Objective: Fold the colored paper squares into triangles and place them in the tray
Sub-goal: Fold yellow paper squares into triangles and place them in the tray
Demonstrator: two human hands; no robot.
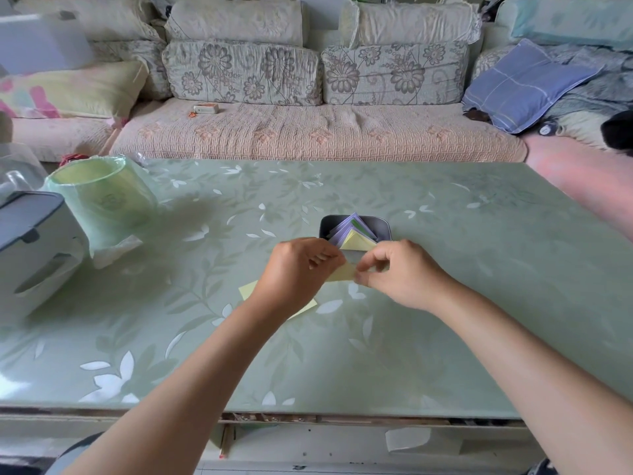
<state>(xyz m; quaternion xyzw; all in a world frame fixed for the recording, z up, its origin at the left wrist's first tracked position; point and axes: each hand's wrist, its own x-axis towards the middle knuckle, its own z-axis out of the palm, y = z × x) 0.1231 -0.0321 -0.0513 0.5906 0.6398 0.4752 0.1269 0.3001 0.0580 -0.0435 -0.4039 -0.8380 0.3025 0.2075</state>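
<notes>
Both hands hold one pale yellow paper (342, 274) just above the green table, in front of the tray. My left hand (301, 265) grips its left part with curled fingers. My right hand (394, 269) pinches its right corner between thumb and fingertips. A dark tray (383, 225) behind the hands holds several folded triangles, purple, green and yellow (356, 242). Yellow paper squares (248, 289) lie flat on the table under my left wrist, partly hidden by it.
A green plastic-wrapped cylinder (102, 200) and a grey-white appliance (34, 245) stand at the table's left. A sofa with cushions runs behind the table (445, 303). The table's front edge is close to me.
</notes>
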